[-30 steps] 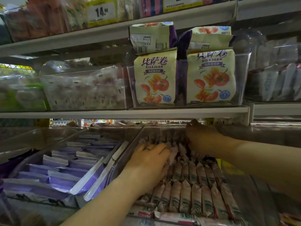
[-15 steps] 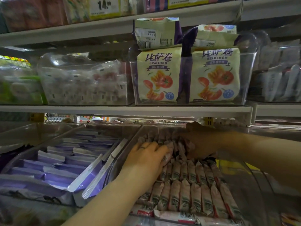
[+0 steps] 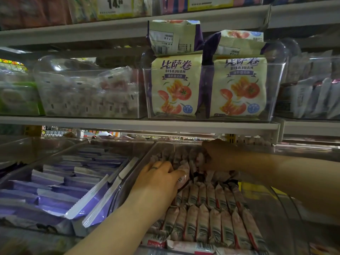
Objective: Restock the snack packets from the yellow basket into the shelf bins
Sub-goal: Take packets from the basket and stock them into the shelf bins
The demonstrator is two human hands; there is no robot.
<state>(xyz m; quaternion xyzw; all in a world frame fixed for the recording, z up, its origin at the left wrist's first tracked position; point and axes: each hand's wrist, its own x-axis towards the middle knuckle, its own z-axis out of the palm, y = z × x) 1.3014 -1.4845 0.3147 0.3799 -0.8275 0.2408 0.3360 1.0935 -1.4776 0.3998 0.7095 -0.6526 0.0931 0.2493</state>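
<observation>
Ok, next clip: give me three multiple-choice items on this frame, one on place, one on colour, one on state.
1. The left hand and right hand are in: A the bin of pink-white packets; B the purple-packet bin; C the upper shelf.
2. Packets in the next bin to the left are: A green; B purple; C red.
3. The two front tomato-print bags: A lie flat; B stand upright; C are torn open.
Answers: 1 A, both reach among the pink-white packets; 2 B, purple packets fill it; 3 B, they stand facing out.

Dim, murky light; glare on clear bins (image 3: 215, 92); edges bowed, blurred.
</observation>
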